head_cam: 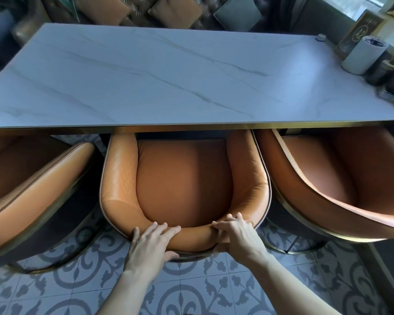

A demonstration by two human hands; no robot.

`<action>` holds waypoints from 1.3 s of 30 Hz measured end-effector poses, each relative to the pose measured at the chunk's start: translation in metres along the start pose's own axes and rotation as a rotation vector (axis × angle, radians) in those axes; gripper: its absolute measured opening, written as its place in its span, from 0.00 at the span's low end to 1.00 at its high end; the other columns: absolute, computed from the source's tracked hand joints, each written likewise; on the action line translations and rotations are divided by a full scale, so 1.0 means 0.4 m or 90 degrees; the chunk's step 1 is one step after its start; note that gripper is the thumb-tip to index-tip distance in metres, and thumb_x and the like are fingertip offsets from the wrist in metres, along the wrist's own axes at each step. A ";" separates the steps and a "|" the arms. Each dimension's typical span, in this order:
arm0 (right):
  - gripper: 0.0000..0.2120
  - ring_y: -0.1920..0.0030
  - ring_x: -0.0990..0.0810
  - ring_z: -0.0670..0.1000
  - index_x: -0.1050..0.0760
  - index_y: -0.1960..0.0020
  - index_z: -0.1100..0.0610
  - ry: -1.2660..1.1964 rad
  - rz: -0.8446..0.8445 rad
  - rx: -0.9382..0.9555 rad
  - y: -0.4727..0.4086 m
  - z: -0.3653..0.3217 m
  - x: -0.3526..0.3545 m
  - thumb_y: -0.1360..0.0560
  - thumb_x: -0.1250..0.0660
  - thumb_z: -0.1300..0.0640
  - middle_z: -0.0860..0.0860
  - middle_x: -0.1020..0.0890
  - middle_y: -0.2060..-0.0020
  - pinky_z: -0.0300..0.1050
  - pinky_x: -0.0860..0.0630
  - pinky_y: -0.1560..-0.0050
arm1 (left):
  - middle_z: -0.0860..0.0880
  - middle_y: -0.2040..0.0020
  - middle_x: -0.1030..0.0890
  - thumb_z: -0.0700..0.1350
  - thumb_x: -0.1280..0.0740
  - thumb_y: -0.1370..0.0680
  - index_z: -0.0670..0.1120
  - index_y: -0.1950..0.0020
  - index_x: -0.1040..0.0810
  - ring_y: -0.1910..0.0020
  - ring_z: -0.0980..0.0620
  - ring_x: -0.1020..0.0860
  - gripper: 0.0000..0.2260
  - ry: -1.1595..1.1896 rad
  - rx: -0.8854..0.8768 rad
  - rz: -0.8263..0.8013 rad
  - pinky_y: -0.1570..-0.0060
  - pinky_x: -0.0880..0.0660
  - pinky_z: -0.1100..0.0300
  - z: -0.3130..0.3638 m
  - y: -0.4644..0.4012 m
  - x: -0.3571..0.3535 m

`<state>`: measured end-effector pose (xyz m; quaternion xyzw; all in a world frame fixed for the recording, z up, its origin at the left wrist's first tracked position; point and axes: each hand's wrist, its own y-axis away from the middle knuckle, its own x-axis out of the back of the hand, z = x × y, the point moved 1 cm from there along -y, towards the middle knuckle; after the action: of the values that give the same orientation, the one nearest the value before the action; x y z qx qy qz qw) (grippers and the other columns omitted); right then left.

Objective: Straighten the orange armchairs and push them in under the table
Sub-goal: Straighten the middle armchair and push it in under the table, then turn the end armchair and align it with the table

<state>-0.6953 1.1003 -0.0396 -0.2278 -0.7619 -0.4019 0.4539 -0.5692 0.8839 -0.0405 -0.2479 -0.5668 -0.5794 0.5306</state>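
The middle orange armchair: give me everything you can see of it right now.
The middle orange armchair is a tub-style seat in what looks like orange leather, with a curved back and arms in one piece, quilted stitching inside the arms, darker piping and a plump seat cushion. It faces the marble-look table squarely, front tucked under the edge. The left hand and right hand both have a grip on the top of its backrest. Another orange armchair sits at each side, angled.

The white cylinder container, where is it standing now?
In the head view the white cylinder container stands at the far right end of the marble table, beside a dark framed sign near the window.
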 end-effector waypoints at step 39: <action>0.56 0.17 0.56 0.56 0.54 0.20 0.36 0.104 -0.012 -0.016 0.126 -0.833 0.227 0.43 0.53 0.12 0.52 0.51 0.17 0.80 0.52 0.28 | 0.53 0.18 0.44 0.76 0.34 0.34 0.66 0.21 0.46 0.21 0.50 0.45 0.44 0.062 0.101 0.128 0.23 0.51 0.41 -0.664 0.540 0.557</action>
<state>-0.5339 0.8545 0.1485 -0.1927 -0.7192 -0.4329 0.5081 -0.3621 0.6095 0.1804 -0.2323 -0.5568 -0.4883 0.6305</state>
